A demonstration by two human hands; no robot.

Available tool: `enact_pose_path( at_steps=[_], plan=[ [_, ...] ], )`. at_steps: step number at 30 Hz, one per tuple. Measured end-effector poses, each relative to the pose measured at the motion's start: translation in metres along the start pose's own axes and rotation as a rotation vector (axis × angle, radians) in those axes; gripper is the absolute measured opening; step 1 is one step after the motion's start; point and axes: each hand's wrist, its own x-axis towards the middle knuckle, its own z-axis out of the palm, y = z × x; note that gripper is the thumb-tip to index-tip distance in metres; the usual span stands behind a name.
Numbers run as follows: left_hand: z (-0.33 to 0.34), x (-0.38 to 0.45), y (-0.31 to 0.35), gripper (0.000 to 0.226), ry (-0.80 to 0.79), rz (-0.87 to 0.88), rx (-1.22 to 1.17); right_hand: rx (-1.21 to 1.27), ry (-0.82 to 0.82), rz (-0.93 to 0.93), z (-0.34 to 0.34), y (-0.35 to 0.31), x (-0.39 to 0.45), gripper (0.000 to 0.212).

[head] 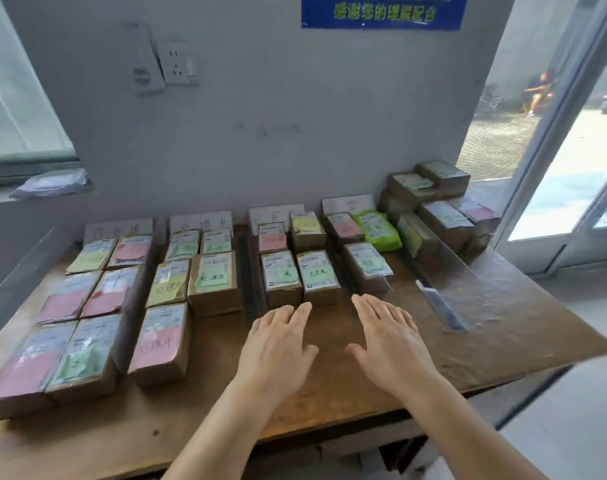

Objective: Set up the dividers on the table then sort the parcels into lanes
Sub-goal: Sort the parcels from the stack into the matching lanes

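Brown cardboard parcels with pink, yellow and green notes lie in lanes on the wooden table point(503, 306), split by clear upright dividers point(444, 268). Paper lane labels point(201, 222) lean against the wall. My left hand point(278, 344) hovers flat, fingers straight, just in front of two parcels point(317, 275) of the third lane. My right hand point(388, 337) is flat too, fingers straight, in front of a lone parcel point(366, 263) in the fourth lane. Neither hand holds anything. A green soft packet point(376, 228) lies behind that parcel.
A heap of unsorted parcels point(437, 202) is stacked at the table's back right, beyond the rightmost divider. A glass door point(555, 150) stands open on the right. The grey wall behind carries a socket point(179, 64) and a blue sign point(381, 10).
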Motion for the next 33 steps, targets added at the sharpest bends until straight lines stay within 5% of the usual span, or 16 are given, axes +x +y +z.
enact_pose_path(
  at_steps=[15, 33],
  plan=[
    [0.066, 0.09, 0.174, 0.065, -0.056, 0.245, 0.008, 0.0, 0.031, 0.191, -0.055, 0.188, -0.008, 0.073],
    [0.1, 0.277, 0.238, 0.063, -0.052, 0.317, -0.107, 0.016, 0.062, 0.35, -0.085, 0.314, 0.12, 0.073]
  ],
)
